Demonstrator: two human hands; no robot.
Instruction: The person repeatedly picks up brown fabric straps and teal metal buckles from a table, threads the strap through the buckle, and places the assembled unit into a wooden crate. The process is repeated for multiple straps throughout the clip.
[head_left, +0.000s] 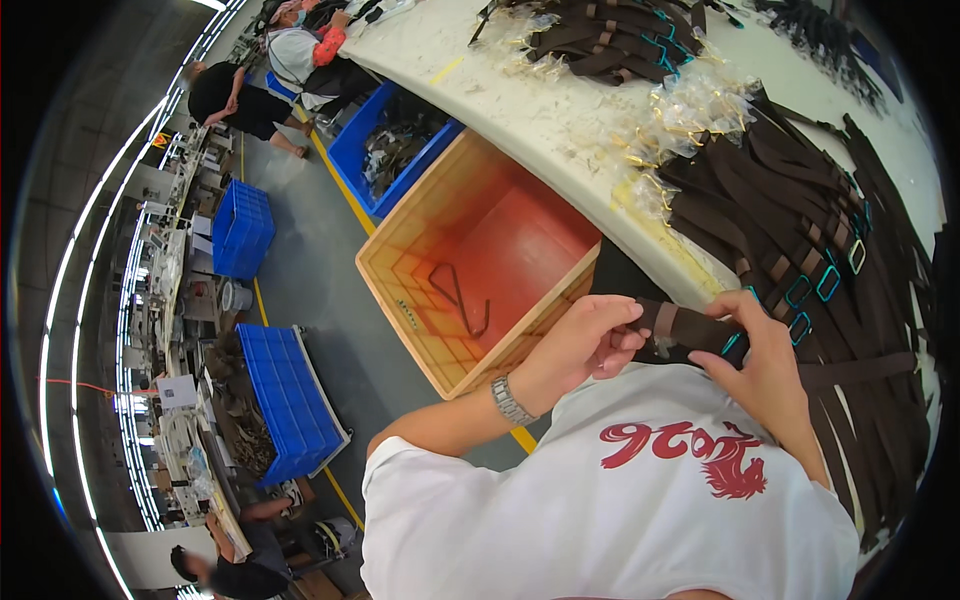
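Far left: two blue crates [285, 400] stand on the grey floor [330, 300] beside a workbench row; other persons sit at the top left and bottom left.

Centre left: an orange crate [420, 300] stands on the floor against the table [520, 110] edge. One dark strap lies on its bottom [460, 298]. Behind it stands a blue bin [355, 150] with dark parts inside.

Centre: the left hand [580, 345], wristwatch [510, 400] on the wrist, is clenched on the left end of a brown strap [690, 328]. The strap is held in front of the chest, above the table edge and just right of the orange crate.

Centre right: the right hand [765, 365] grips the right end of the same strap, fingers over a teal buckle [735, 342].

Right: a strap pile [800, 230] with teal buckles covers the table, touching the held strap's far side. Clear bags [690, 110] lie above it; a second pile [610, 40] lies at the top.
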